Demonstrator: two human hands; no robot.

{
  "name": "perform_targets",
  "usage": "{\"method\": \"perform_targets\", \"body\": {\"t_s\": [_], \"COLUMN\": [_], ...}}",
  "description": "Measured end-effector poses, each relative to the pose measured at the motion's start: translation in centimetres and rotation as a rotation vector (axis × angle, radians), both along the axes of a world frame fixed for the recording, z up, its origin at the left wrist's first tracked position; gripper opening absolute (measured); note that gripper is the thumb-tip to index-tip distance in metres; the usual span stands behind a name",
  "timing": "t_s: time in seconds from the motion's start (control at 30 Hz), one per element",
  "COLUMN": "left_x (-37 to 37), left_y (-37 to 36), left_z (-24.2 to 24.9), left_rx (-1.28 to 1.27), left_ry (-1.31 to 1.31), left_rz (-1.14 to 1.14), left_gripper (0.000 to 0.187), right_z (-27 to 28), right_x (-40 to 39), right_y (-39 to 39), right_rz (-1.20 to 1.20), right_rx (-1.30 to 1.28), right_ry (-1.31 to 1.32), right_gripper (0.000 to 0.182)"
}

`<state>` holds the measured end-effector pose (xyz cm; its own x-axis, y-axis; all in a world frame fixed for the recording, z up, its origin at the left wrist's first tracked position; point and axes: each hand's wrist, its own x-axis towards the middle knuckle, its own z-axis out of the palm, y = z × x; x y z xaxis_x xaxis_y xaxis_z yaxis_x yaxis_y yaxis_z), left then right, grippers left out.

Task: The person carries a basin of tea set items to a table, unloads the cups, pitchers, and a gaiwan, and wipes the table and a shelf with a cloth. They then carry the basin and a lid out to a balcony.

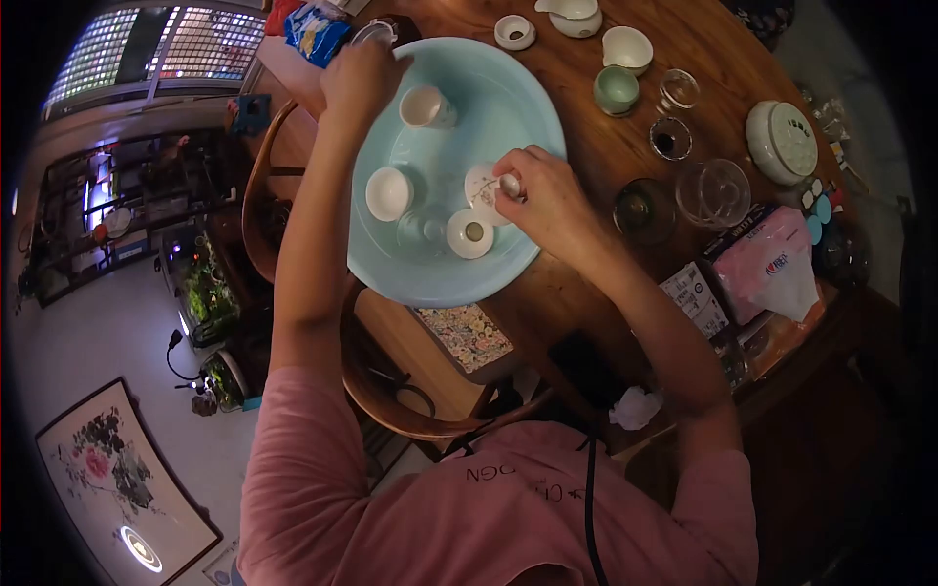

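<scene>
A pale blue basin (532, 98) holds several small white tea pieces. My right hand (547, 200) pinches the small knob of a white lid (483, 191) with a branch pattern, inside the basin's right side. Just below it lies a small white dish (471, 235) with a greyish round centre. A white cup (390, 194) and a taller, tipped white cup (427, 107) sit farther left and up. My left hand (362, 80) is beyond the basin's upper left rim, its fingers curled by a clear glass vessel (375, 35) that is partly hidden.
On the wooden table (586, 146) stand white pouring cups (627, 50), a green cup (616, 90), several glass cups (670, 138) and a round lidded container (782, 143). A pink tissue pack (767, 262) is at right. A blue packet (316, 35) lies near my left hand.
</scene>
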<state>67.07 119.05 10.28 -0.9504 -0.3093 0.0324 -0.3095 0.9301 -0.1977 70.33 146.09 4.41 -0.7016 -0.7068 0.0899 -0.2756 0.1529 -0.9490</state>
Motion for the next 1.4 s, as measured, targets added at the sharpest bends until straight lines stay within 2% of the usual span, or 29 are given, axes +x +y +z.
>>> {"method": "perform_targets", "body": {"t_s": [0.07,0.1,0.17,0.27,0.37,0.4,0.47,0.5,0.57,0.6,0.67,0.73,0.77,0.8,0.87,0.9,0.93,1.0,1.07,1.13,1.27,1.4], "left_x": [6.6,9.7,13.8,15.9,16.2,16.0,15.5,15.6,16.1,16.1,16.1,15.9,16.0,15.9,15.1,14.6,14.3,13.8,13.7,13.9,14.9,17.3], "left_y": [1.8,2.1,3.1,2.4,2.4,2.6,2.5,1.7,0.2,0.7,2.3,3.8,4.4,4.4,4.1,4.7,5.3,6.2,6.4,6.6,6.1,5.7], "left_z": [-1.4,-3.7,-6.6,-9.8,-11.3,-10.8,-9.2,-8.9,-8.4,-8.0,-6.5,-5.2,-5.0,-5.7,-8.4,-9.2,-9.5,-10.3,-11.5,-12.0,-12.4,-8.8], "left_rx": [0.048,0.025,0.082,0.224,0.147,0.154,0.252,0.260,1.247,1.253,1.602,1.952,2.128,2.133,1.587,1.159,1.164,0.661,0.694,0.680,0.686,0.642], "left_ry": [-0.210,-0.252,-0.262,-0.163,-0.018,-0.010,0.065,0.077,0.343,0.346,0.475,0.600,0.663,0.666,0.432,0.371,0.382,0.370,0.382,0.239,0.188,0.290], "left_rz": [0.190,0.234,0.282,0.358,0.366,0.358,0.509,0.495,0.747,0.735,0.791,0.836,0.861,0.864,0.419,0.312,0.316,-0.118,-0.145,-0.148,-0.144,-0.059], "left_gripper": [0.047,0.053,0.048,0.039,0.036,0.036,0.031,0.031,0.025,0.025,0.025,0.026,0.026,0.026,0.025,0.019,0.019,0.013,0.014,0.015,0.022,0.027], "right_z": [0.2,0.0,-0.2,-0.4,-0.6,-0.8,-1.0,-0.6,-0.6,-1.0,-0.9,-0.4,-0.3,0.2,0.0,-0.7,-0.7,-0.8,-0.7,-1.4,-1.7,-2.9], "right_x": [0.3,0.6,0.9,1.5,2.0,2.3,2.4,2.6,2.5,2.5,2.3,1.8,1.6,1.3,0.3,-0.3,-0.7,-1.4,-2.1,-2.7,-2.7,-1.6], "right_y": [-0.4,-0.7,-1.1,-1.3,-1.5,-1.5,-1.2,-1.0,-0.9,-1.0,-1.1,-1.1,-1.1,-1.1,-1.3,-1.7,-2.1,-2.8,-3.7,-5.0,-7.2,-9.4], "right_rz": [0.001,0.004,0.008,0.020,0.015,-0.003,-0.037,-0.025,-0.023,-0.051,-0.080,-0.099,-0.099,-0.131,-0.153,-0.181,-0.210,-0.209,-0.205,-0.159,0.004,0.215], "right_rx": [0.011,0.026,0.045,0.028,0.055,0.058,0.066,0.095,0.124,0.115,0.105,0.084,0.087,0.103,0.127,0.122,0.115,0.129,0.145,0.167,0.196,0.195], "right_ry": [0.000,0.002,0.021,0.067,0.060,0.080,0.117,0.055,0.003,0.030,0.063,-0.128,-0.125,-0.148,-0.163,-0.148,-0.132,-0.024,0.083,0.421,0.378,0.534], "right_gripper": [0.020,0.020,0.020,0.021,0.021,0.021,0.020,0.021,0.022,0.022,0.022,0.023,0.023,0.023,0.023,0.023,0.024,0.025,0.026,0.024,0.024,0.024]}}
